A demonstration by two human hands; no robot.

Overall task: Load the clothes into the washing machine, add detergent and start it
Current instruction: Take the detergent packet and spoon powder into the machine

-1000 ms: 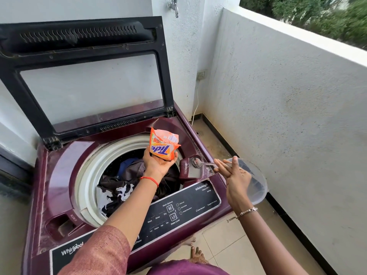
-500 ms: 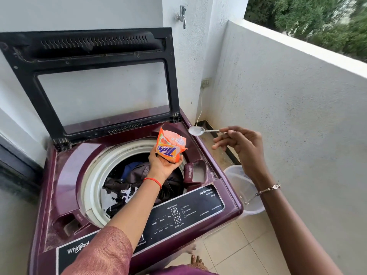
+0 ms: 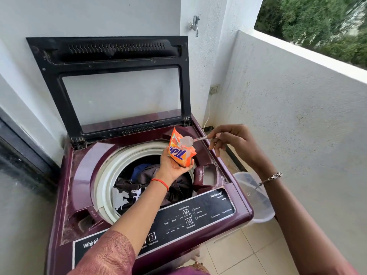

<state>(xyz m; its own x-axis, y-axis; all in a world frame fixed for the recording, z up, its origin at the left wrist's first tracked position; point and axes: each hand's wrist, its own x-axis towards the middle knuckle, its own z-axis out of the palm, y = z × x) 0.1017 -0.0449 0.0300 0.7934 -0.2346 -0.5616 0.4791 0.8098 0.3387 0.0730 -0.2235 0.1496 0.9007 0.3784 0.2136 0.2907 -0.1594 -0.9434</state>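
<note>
Left hand (image 3: 173, 165) grips detergent packet (image 3: 180, 154) over clothes (image 3: 143, 181); right hand (image 3: 234, 143) pinches spoon (image 3: 195, 139) at packet top; bucket (image 3: 245, 180) beside washing machine (image 3: 79, 175).

The tiled floor (image 3: 248, 255) carries a maroon washer (image 3: 83, 175), backed against the wall (image 3: 99, 16), lid (image 3: 119, 50) up. A clear plastic tub (image 3: 258, 203) stands on the tiles just beside the washer's right front corner.
</note>
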